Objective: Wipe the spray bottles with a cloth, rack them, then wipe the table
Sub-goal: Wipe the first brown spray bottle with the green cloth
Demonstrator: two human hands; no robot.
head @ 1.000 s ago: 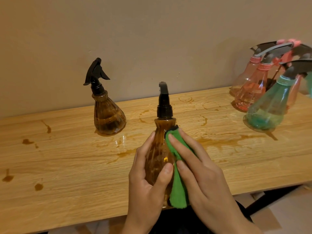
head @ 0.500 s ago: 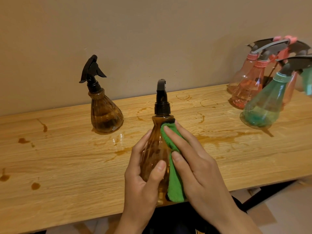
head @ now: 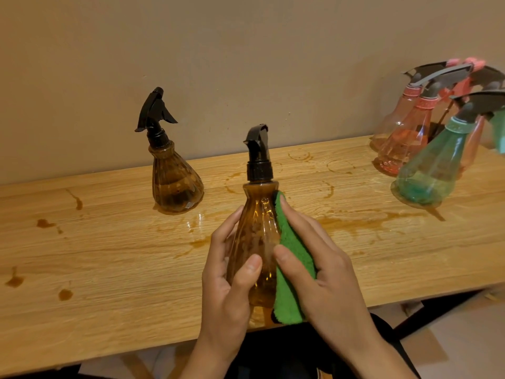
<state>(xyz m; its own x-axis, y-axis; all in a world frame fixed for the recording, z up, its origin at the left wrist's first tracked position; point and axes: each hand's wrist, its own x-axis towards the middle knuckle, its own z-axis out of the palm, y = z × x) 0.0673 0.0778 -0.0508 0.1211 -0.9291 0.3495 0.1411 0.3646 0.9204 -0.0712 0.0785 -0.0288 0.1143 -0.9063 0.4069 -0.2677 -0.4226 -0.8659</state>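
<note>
Stained table (head: 109, 269) below: left hand (head: 226, 296) grips amber bottle (head: 255, 233), right hand (head: 325, 274) pinches green cloth (head: 292, 242) against it; wiping, racking likely next.

Pale wood-grain worktop (head: 109, 269) set against a wall, wet and stained: brown drops (head: 65, 294) toward the left end, faint ring marks (head: 299, 154) near the far edge, and a long brown smear (head: 355, 222) right of the middle. Standing upright near the far edge, left of the middle, in a small puddle: an amber spray bottle (head: 175, 184) with a black trigger. Crowded at the far right corner: several pink spray bottles (head: 401, 149), with a green spray bottle (head: 429, 173) just in front, toward the near edge.
</note>
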